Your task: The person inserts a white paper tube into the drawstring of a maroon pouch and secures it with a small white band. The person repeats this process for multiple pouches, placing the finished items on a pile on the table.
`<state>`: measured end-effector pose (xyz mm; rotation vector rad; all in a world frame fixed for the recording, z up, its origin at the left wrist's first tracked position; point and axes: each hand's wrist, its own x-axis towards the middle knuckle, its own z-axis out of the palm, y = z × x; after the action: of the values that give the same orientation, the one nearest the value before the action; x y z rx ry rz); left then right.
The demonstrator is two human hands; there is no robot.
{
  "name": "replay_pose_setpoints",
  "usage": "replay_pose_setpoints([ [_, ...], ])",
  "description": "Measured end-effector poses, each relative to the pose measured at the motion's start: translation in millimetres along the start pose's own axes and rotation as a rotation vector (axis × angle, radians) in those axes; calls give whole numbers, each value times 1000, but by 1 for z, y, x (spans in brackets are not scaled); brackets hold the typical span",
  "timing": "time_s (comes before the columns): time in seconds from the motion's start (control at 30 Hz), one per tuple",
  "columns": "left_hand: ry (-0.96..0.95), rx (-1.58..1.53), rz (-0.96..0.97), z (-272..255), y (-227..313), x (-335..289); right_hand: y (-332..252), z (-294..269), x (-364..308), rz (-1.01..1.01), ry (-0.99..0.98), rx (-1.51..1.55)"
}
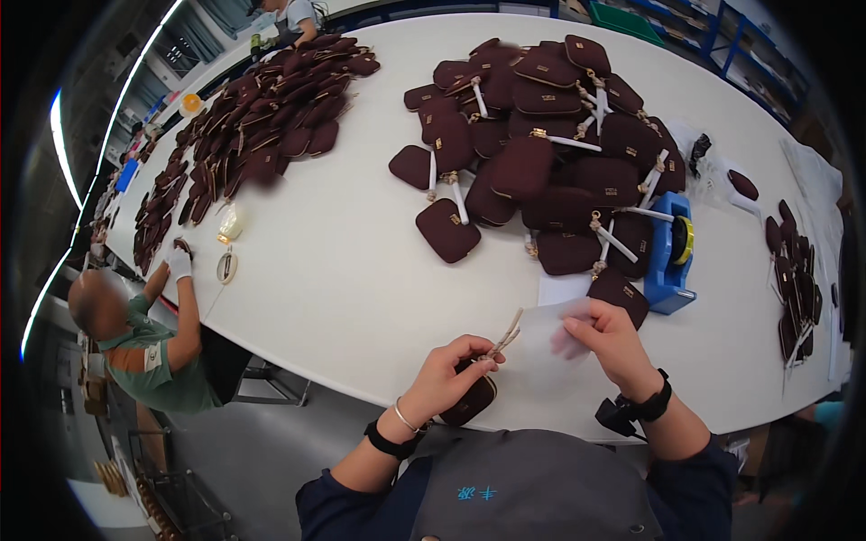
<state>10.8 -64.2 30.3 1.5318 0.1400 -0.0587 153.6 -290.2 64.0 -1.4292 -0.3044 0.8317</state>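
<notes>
My left hand (448, 374) grips a dark maroon pouch (469, 401) at the table's near edge, pinching its tan zipper pull (505, 338) so that it sticks up. My right hand (606, 338) holds a thin translucent white sheet (552, 335) just right of the pull. Both hands hover over the white table (343, 288). A big heap of the same maroon pouches (550, 153), some with white paper wrapped around their pulls, lies beyond my hands.
A blue tape dispenser (672, 257) stands right of the heap. Another pile of pouches (271, 117) lies far left, and a smaller row (794, 279) at the right. A person in a green shirt (153, 352) with white gloves works at the left edge. Another person (293, 18) stands at the far end.
</notes>
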Motion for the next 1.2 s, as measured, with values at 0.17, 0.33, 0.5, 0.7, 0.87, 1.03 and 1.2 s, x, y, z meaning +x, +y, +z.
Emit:
replay_pose_setpoints([
  [0.17,-96,96,-36,2,13,0,8,-2,4,8,29,95],
  [0.33,-152,95,-58,6,14,0,16,7,3,99,-63,120],
  [0.5,-154,69,-147,7,23,2,9,7,-1,145,-83,218],
  [0.7,-235,50,-210,8,22,10,12,9,-4,49,-114,156],
  [0.87,-124,152,-174,15,30,9,8,11,-9,56,-46,157],
  [1.03,-99,251,-112,17,33,6,7,3,-10,178,-139,41],
  [1.2,-60,439,-26,17,36,5,5,6,-15,129,-156,-13],
])
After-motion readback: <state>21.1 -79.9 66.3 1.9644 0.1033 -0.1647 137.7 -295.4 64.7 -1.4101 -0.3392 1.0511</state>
